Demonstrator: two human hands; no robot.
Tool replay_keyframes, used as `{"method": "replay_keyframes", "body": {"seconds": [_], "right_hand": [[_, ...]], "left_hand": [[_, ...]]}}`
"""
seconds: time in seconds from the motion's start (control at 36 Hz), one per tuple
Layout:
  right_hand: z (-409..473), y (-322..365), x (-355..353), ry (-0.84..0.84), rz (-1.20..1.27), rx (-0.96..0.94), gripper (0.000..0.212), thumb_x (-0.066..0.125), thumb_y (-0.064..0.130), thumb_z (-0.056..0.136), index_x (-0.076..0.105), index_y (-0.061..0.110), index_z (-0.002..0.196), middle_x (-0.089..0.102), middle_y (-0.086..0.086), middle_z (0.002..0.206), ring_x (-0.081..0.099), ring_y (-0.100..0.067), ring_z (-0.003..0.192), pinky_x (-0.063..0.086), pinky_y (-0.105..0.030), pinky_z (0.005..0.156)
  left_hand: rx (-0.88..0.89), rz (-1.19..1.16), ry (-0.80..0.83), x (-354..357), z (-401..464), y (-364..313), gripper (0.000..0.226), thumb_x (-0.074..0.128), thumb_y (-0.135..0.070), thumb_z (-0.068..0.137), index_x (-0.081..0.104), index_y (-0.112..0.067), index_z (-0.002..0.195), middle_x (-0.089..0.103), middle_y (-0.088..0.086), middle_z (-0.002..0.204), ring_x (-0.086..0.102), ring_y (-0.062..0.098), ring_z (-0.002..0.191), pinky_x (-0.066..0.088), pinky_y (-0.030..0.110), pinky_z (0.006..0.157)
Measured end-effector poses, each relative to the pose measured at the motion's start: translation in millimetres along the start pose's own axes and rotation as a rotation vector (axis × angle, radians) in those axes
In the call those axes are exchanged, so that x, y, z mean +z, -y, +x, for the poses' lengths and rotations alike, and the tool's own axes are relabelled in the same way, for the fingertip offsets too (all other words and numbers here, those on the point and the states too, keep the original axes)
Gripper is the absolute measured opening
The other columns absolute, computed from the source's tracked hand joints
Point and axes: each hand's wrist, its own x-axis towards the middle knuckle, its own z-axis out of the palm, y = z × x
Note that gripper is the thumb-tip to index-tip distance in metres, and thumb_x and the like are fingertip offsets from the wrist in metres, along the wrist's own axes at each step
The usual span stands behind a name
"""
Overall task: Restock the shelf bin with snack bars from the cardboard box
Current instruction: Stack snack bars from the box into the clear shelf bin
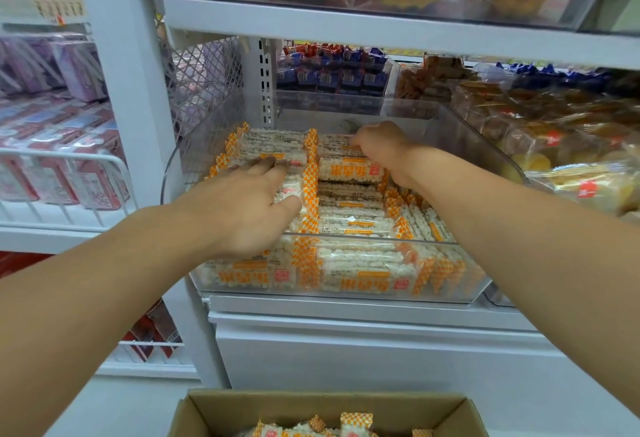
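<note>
A clear plastic shelf bin (464,145) holds several white snack bars (356,221) in orange-checked wrappers, stacked in rows. My left hand (242,208) lies flat on the left stack, fingers straight and pressing the bars down. My right hand (381,149) reaches to the back of the bin with fingers curled over a bar in the rear row; the fingertips are hidden, so whether they hold it I cannot tell. Below, at the bottom edge, an open cardboard box (221,412) holds more of the same bars (353,426).
A white shelf board (346,27) runs close above the bin. Neighbouring clear bins hold blue-wrapped sweets (332,72) behind and brown and yellow snacks (554,131) to the right. A wire mesh divider (204,79) and white upright (121,90) stand left, with pink packs (62,145) beyond.
</note>
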Motion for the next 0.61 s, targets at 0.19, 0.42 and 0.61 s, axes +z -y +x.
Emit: {"method": "replay_keyframes", "body": {"seconds": [0.19, 0.42, 0.61], "right_hand": [[2.6, -5.3, -6.0, -0.025, -0.142, -0.117, 0.024, 0.05, 0.02, 0.101, 0.063, 0.016, 0.121, 0.06, -0.002, 0.115, 0.053, -0.017, 0.095, 0.044, -0.026, 0.08], [-10.5, -0.6, 8.0, -0.046, -0.464, -0.221, 0.059, 0.027, 0.044, 0.108, 0.042, 0.002, 0.147, 0.026, -0.016, 0.157, 0.019, -0.029, 0.148, 0.02, -0.039, 0.121], [-7.9, -6.1, 3.3, 0.054, -0.305, -0.27, 0.024, 0.042, 0.03, 0.106, 0.054, 0.016, 0.09, 0.052, 0.004, 0.083, 0.052, -0.024, 0.091, 0.034, -0.028, 0.067]], "left_hand": [[-0.002, -0.012, -0.003, -1.5, -1.2, -0.2, 0.068, 0.024, -0.051, 0.102, 0.007, -0.023, 0.161, 0.001, -0.001, 0.169, 0.003, 0.016, 0.155, 0.009, 0.036, 0.126], [0.003, -0.008, -0.007, -0.1, 0.0, -0.8, 0.077, 0.016, -0.061, 0.095, 0.009, -0.022, 0.161, 0.004, 0.001, 0.169, 0.005, 0.017, 0.155, 0.009, 0.035, 0.126], [0.012, 0.0, -0.022, -0.6, 0.0, -0.2, 0.071, 0.02, -0.056, 0.1, 0.009, -0.021, 0.161, 0.005, 0.002, 0.169, 0.006, 0.018, 0.155, 0.009, 0.034, 0.126]]}}
